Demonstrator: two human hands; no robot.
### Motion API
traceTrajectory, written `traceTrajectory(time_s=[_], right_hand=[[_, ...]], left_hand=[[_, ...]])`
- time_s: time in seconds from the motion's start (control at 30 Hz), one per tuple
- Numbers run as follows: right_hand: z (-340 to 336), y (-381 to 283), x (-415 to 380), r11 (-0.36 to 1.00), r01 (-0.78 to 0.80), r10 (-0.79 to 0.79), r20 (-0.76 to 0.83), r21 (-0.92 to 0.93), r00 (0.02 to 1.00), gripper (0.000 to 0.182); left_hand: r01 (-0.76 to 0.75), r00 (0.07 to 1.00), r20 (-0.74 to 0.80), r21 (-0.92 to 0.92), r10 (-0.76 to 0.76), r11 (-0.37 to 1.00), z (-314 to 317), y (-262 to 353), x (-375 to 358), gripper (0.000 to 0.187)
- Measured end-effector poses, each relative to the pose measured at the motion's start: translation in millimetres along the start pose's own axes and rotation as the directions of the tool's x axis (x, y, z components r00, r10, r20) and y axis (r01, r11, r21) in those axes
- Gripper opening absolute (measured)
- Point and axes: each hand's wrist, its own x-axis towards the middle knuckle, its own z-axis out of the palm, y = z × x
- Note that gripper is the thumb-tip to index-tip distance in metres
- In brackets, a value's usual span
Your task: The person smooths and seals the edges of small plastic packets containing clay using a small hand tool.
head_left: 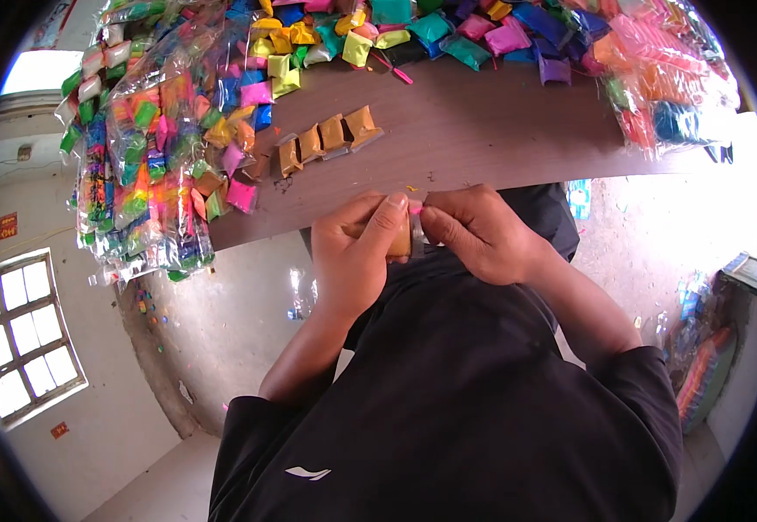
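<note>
My left hand is closed on a small tan packet with a clear edge, held upright just off the table's front edge. My right hand pinches the packet's clear top edge, where a bit of pink shows between the two hands. The fingertips of both hands nearly meet. Beyond them on the brown table lies a row of several tan packets, side by side, with small dark crumbs near its left end.
Clear bags of colourful packets cover the table's left end. Loose packets in many colours lie along the far side. More bagged packets stand at the right end. My body is against the near side.
</note>
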Motion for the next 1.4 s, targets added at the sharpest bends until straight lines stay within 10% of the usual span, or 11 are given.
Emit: traceTrajectory(time_s=[0.17,0.33,0.67,0.83,0.93,1.13,1.4], right_hand=[[-4,6,-3,0.994,0.107,-0.102,0.174,-0.02,0.979,0.022],[1,-1,-1,0.985,0.101,-0.114,-0.083,-0.143,0.99,0.02],[-6,3,1,0.927,0.25,-0.279,-0.068,-0.28,0.958,0.013],[-2,13,-3,0.9,0.397,-0.364,0.188,-0.182,0.912,0.013],[-6,3,3,0.915,0.298,-0.311,-0.003,-0.272,0.95,0.011],[-9,7,-2,0.887,0.41,-0.346,0.284,-0.212,0.894,0.012],[-11,7,-1,0.926,0.241,-0.217,0.112,-0.289,0.97,0.016]], left_hand=[[0.01,1.0,-0.011,0.01,-0.009,1.0,0,1,0,0.027],[0.027,0.999,0.023,-0.014,-0.027,1.0,-2,1,0,0.027],[0.086,0.996,0.026,0.026,-0.087,0.996,-6,4,1,0.027],[0.133,0.991,0.008,-0.002,-0.133,0.991,-7,8,4,0.025],[0.139,0.99,0.031,-0.004,-0.139,0.99,-9,6,3,0.025],[0.078,0.987,0.127,0.128,-0.094,0.989,-14,9,10,0.027],[0.089,0.989,0.112,0.098,-0.1,0.991,-15,8,11,0.028]])
